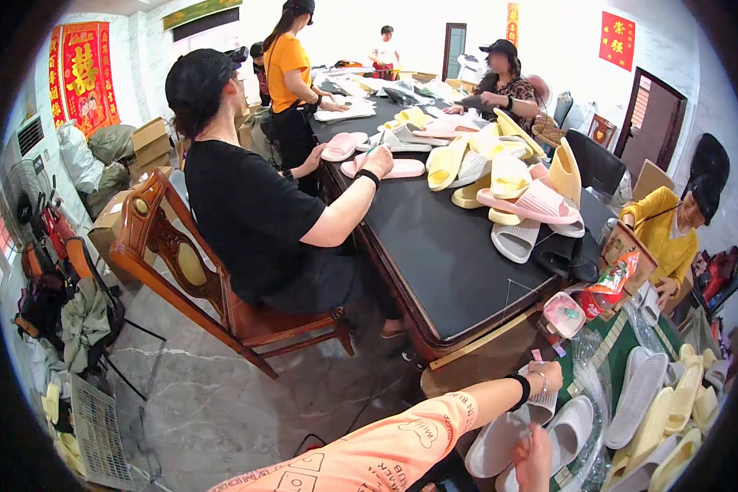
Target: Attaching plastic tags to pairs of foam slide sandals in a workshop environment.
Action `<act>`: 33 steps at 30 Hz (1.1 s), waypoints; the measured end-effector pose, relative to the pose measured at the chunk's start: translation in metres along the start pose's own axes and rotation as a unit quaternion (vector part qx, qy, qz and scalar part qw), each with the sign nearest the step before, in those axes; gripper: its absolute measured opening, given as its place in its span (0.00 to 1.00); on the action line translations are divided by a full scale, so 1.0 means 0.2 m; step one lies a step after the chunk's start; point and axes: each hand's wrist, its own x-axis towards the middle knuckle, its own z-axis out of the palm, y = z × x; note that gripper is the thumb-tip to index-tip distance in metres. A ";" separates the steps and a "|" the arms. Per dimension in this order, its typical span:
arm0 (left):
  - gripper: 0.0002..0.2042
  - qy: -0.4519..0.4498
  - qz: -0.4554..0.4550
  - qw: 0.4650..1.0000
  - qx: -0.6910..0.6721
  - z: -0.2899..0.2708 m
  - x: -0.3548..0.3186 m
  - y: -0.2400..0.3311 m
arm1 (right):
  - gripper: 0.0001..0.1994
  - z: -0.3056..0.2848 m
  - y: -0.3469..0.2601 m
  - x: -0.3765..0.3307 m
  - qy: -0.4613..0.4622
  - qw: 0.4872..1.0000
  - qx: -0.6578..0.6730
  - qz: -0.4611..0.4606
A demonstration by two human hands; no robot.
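"Firstly, your left hand point(547, 377)?"
"Fingers curled, small pink item point(537, 355) near the fingertips; whether gripped, cannot tell. White slippers point(571, 422): below that hand, left of clear plastic wrap point(589, 377)."
"Your right hand point(533, 455)?"
"Fingers bent, over those slippers; hold unclear. Further right of you: yellow slippers point(685, 398), grey-white slipper point(635, 398)."
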 end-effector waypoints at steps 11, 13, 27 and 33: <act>0.07 0.122 0.174 0.975 -0.067 0.12 0.04 0.16 | 0.05 -0.34 0.00 -0.58 0.164 0.712 -0.627 -0.270; 0.07 0.038 0.175 0.972 -0.153 0.06 0.02 0.14 | 0.05 -0.26 -0.02 -0.52 0.173 0.629 -0.659 -0.373; 0.10 -0.002 0.189 0.968 -0.167 0.16 0.03 0.21 | 0.04 -0.28 0.05 -0.13 0.139 0.652 -0.594 -0.450; 0.11 0.004 0.150 0.973 -0.176 0.17 0.08 0.17 | 0.05 -0.26 -0.05 0.00 0.184 0.643 -0.614 -0.419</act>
